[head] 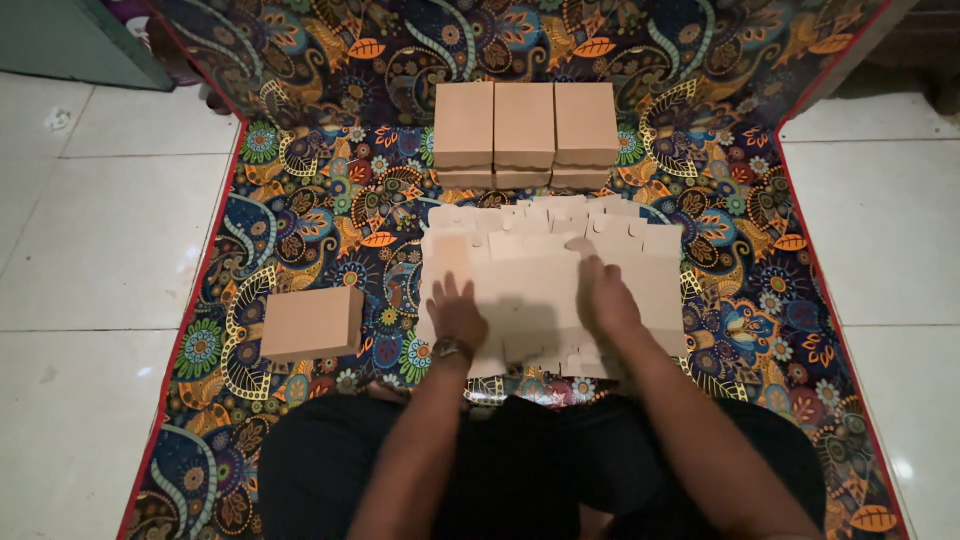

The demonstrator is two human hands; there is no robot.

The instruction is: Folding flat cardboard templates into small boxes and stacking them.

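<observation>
While flat on cardboard sheets [545, 280], hands [458, 315].

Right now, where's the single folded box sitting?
In the head view, the single box lies on the patterned mat to the person's left, apart from the flat cardboard pile under the left hand.

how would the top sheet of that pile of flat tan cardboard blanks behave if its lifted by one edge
The flat tan die-cut cardboard sheet looks thin, so it would probably bend and droop rather than stay rigid. It is likely light, being a single layer. Its notched tabs may snag on the loosely fanned stack of blanks beneath, where both the left hand and right hand press flat.
</observation>
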